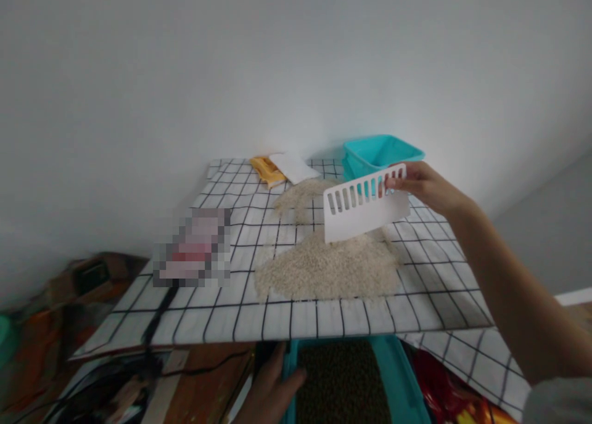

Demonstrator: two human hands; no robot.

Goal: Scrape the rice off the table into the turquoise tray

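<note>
My right hand [414,180] grips the upper right end of a white plastic divider [365,217] with a row of slots along its top. The divider is held on edge, tilted, over a pile of beige grains [328,270] spread on the checked tablecloth [222,316]. Its lower edge is at the back of the pile; whether it touches the grains I cannot tell. Below the table's front edge, my left hand [272,387] clasps the left rim of a teal tub [402,375], thumb over the inside. Dark brown granules [345,381] fill much of that tub.
A second teal tub [383,150] stands at the back right. More grains [300,199] lie behind the divider. Near the wall are a yellow packet [268,171] and a white sheet [293,167]. A blurred-out object [197,248] with a black cable [160,316] lies left.
</note>
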